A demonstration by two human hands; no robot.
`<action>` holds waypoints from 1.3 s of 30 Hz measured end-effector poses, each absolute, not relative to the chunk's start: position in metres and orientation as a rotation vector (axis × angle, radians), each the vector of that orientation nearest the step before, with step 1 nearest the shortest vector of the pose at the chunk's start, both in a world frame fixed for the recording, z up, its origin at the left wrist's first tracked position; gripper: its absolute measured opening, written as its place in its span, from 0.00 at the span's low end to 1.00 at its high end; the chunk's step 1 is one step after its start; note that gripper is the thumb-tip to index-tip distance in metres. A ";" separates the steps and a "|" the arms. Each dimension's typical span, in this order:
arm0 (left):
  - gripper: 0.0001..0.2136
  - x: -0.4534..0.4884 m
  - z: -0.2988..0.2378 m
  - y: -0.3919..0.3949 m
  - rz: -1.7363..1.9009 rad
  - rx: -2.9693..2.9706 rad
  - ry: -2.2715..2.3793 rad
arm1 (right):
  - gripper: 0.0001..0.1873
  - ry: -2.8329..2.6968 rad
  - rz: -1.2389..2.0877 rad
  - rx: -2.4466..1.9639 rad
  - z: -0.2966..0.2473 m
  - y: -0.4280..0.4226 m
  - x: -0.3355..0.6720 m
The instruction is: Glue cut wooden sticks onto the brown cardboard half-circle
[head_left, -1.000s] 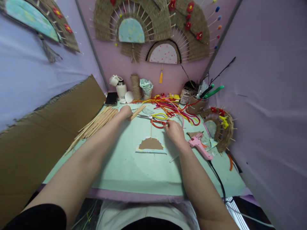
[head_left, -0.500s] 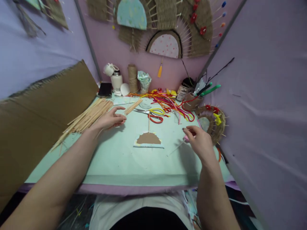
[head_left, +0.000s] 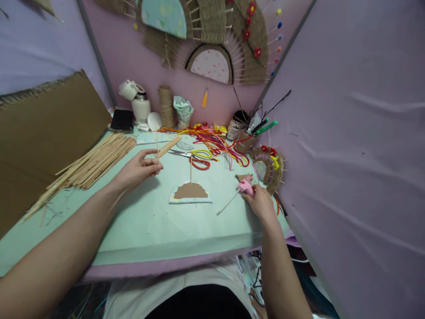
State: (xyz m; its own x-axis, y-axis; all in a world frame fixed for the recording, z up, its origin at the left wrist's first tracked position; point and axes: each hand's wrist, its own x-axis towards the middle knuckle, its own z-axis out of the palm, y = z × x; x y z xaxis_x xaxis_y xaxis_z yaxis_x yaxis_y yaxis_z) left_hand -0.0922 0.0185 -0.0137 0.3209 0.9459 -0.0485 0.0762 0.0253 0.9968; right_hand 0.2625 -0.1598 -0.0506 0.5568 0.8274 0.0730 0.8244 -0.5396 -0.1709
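Observation:
My left hand (head_left: 141,168) pinches a thin wooden stick (head_left: 157,141) that points up from the fingertips, left of the scissors. On the right, my right hand (head_left: 260,204) has its fingers around the handle of a pink glue gun (head_left: 245,184). A long, pale glue stick (head_left: 227,204) juts from the gun toward the table's middle. Between both hands lies a cardboard half-circle (head_left: 191,191), edged with folded light-blue fabric. One wooden stick (head_left: 191,169) runs from its curved top toward the scissors (head_left: 194,158), which have red and yellow handles.
A pile of wooden sticks (head_left: 102,159) lies left, beside a leaning cardboard sheet (head_left: 49,133). Colourful pipe cleaners (head_left: 215,141), a twine roll (head_left: 166,106) and a pen holder (head_left: 244,141) stand or lie at the back. A decorated woven half-ring (head_left: 277,177) leans at right.
My right hand has lowered and closed on the glue gun. A stick now shows upright in my left fingers. The whole view has shifted, moving the scene leftward.

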 end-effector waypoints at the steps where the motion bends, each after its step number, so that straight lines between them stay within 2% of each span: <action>1: 0.25 -0.091 -0.014 0.017 0.873 1.374 1.020 | 0.22 -1.372 0.030 -2.612 -0.052 -0.158 0.263; 5: 0.17 -0.089 -0.014 0.014 0.804 1.359 0.992 | 0.17 -1.336 0.018 -2.515 -0.057 -0.160 0.269; 10: 0.18 -0.084 -0.012 0.009 0.809 1.210 0.964 | 0.21 -1.238 0.084 -2.166 -0.047 -0.174 0.277; 16: 0.18 -0.083 -0.021 -0.030 0.869 1.104 0.946 | 0.28 -0.977 0.610 -1.745 -0.036 -0.190 0.249; 24: 0.20 -0.087 -0.044 -0.088 1.152 1.030 1.076 | 0.25 -1.043 1.174 -1.467 -0.039 -0.192 0.158; 29: 0.20 -0.079 -0.051 -0.095 1.180 0.959 1.041 | 0.27 -0.984 1.158 -1.443 -0.050 -0.184 0.127; 39: 0.12 -0.047 -0.055 -0.133 1.168 0.977 0.940 | 0.18 -1.116 1.095 -1.485 -0.032 -0.165 0.097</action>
